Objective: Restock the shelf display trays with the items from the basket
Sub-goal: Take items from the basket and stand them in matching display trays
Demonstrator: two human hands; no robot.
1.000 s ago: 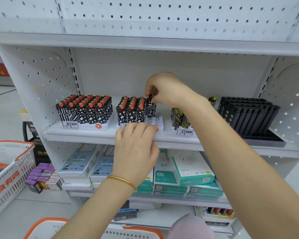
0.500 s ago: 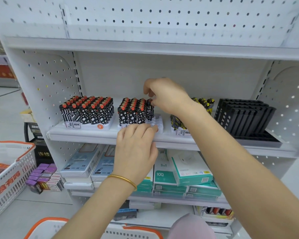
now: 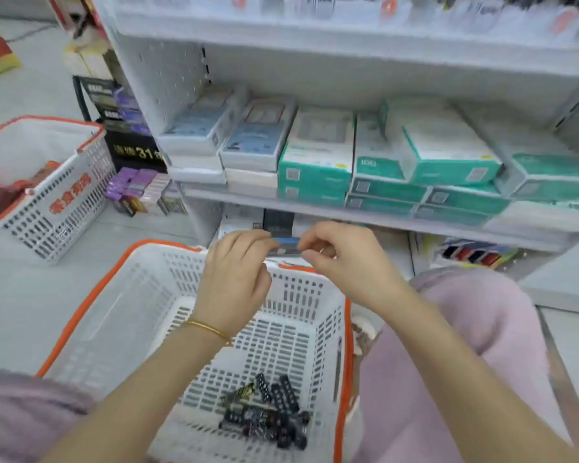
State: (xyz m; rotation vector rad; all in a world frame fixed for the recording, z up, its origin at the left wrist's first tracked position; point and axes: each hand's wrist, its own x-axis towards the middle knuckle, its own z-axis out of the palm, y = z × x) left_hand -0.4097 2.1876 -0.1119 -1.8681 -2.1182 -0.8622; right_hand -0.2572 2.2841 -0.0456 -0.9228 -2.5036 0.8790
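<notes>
Both hands hover over the white basket in front of the shelf, the left hand and right hand side by side near its far rim. Their fingers are loosely curled, with nothing visible in them through the blur. The lighters lie heaped in the basket's near right corner. A 2nd basket stands on the floor to the left.
</notes>
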